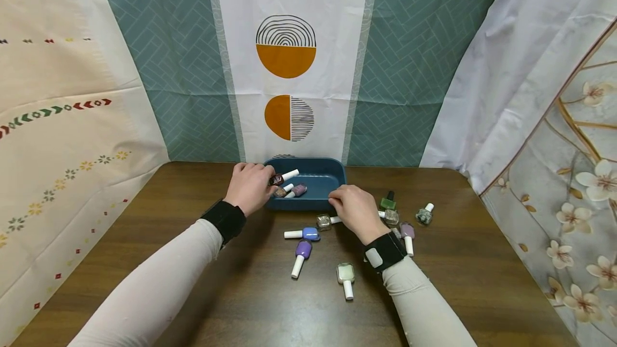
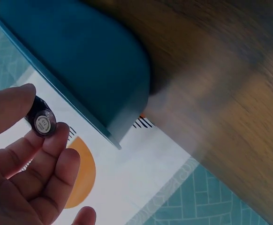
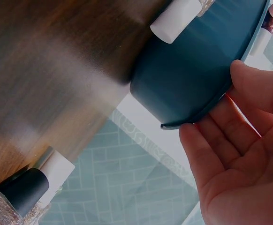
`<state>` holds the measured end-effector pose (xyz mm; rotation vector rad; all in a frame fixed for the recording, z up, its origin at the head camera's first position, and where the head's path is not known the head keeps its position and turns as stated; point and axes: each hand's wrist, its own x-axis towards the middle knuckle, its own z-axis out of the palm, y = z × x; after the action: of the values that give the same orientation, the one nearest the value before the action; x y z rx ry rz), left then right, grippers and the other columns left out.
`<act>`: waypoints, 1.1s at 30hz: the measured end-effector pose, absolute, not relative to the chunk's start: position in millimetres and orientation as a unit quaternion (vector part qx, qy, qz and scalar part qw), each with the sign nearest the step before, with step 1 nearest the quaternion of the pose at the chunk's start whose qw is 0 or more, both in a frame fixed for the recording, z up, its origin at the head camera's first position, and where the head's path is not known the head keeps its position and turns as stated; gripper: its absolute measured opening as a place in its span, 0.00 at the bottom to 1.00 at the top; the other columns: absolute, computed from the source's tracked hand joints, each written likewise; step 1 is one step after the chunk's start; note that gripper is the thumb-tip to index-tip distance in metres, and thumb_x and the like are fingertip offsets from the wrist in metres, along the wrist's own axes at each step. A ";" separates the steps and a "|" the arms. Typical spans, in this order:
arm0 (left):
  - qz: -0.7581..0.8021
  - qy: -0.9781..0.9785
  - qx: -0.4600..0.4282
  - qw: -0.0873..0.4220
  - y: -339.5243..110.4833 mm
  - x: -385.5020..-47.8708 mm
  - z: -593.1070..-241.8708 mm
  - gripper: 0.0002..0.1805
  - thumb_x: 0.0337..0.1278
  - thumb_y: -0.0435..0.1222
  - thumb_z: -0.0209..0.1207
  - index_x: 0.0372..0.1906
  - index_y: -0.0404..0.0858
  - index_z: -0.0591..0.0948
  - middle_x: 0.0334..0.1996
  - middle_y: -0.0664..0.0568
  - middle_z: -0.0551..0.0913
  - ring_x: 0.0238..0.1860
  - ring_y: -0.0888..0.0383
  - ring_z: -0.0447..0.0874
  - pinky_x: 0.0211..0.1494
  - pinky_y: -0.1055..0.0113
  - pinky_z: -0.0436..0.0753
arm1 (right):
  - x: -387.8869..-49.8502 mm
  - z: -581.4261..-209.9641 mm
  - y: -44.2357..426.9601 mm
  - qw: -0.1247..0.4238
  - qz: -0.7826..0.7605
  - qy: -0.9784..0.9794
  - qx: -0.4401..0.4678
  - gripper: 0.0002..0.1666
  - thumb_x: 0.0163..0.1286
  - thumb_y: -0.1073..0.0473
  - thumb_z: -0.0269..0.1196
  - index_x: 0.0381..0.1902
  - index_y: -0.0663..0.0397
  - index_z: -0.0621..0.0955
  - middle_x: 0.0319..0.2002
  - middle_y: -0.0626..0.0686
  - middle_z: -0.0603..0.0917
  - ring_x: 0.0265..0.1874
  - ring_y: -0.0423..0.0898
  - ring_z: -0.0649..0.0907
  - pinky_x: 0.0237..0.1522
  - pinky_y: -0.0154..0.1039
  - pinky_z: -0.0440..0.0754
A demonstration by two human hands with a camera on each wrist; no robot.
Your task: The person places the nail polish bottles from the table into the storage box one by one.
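Note:
My left hand [image 1: 249, 189] pinches a dark red nail polish bottle [image 1: 277, 180] with a white cap over the left end of a blue plastic bin [image 1: 308, 205]. In the left wrist view the bottle's base [image 2: 43, 123], with a round label, shows between thumb and fingers. Inside the bin lie a mauve nail polish bottle [image 1: 299, 190] and a brownish one [image 1: 280, 192], both white-capped. My right hand [image 1: 355, 209] grips the bin's rim at its front right corner. The right wrist view shows the thumb [image 3: 256, 86] on the outer side and the fingers behind the rim.
Before the bin lie blue [image 1: 310, 234], purple [image 1: 303, 249], pale green [image 1: 345, 272] and clear glitter [image 1: 323, 222] nail polish bottles. More lie right of my right hand, including a green one [image 1: 388, 203] with a black cap. Patterned cloths [image 1: 405, 68] hang behind the wooden table [image 1: 250, 304].

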<state>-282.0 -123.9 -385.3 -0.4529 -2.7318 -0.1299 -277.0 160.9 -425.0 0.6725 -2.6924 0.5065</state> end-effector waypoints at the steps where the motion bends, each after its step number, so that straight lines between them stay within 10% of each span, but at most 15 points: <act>1: -0.045 -0.969 -0.161 0.181 -122.4 -282.7 -385.5 0.16 0.69 0.42 0.76 0.50 0.36 0.88 0.42 0.44 0.90 0.50 0.40 0.86 0.69 0.36 0.73 | -277.4 -424.9 160.9 0.158 0.177 -0.943 0.235 0.08 0.79 0.58 0.72 0.49 0.53 0.94 0.48 0.52 0.92 0.51 0.53 0.90 0.53 0.53 0.89; 33: -0.045 -0.977 -0.182 0.100 -97.6 -309.1 -395.8 0.11 0.66 0.42 0.79 0.47 0.43 0.93 0.39 0.50 0.92 0.45 0.45 0.84 0.68 0.37 0.72 | -277.0 -424.3 160.6 0.152 0.173 -0.945 0.231 0.08 0.80 0.58 0.71 0.49 0.52 0.94 0.48 0.51 0.92 0.52 0.53 0.89 0.53 0.53 0.89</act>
<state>-309.1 -97.6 -395.8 -0.5377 -2.8883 -0.1338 -277.0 160.6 -424.3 0.6621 -2.7128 0.4960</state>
